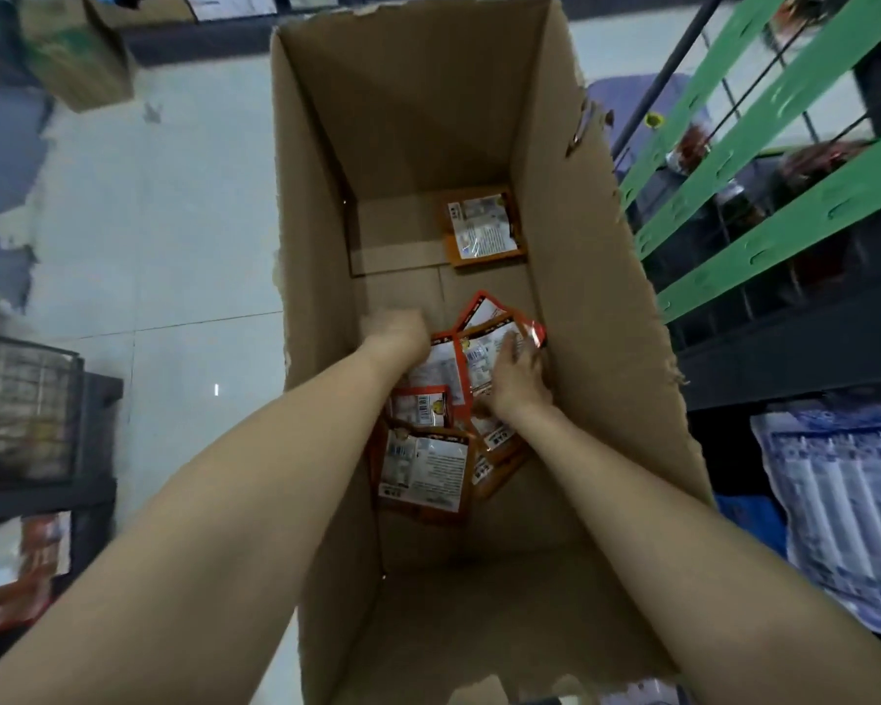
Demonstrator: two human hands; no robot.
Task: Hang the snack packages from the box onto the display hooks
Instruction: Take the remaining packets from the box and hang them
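Observation:
Both my arms reach down into a tall open cardboard box (596, 318). On its bottom lies a loose heap of orange and white snack packages (426, 468), back sides up. My left hand (397, 332) is curled over the heap's upper left edge; its fingers are hidden. My right hand (517, 379) presses on a fanned bunch of packages (484, 318), fingers wrapped over them. One more package (481, 229) lies apart at the box's far end.
A display rack with green slotted rails (764, 129) and dark shelves stands to the right of the box. A blue and white bag (845, 506) lies at the lower right. Left of the box are pale floor tiles (174, 246), a wire basket (21, 404) and another carton (80, 53).

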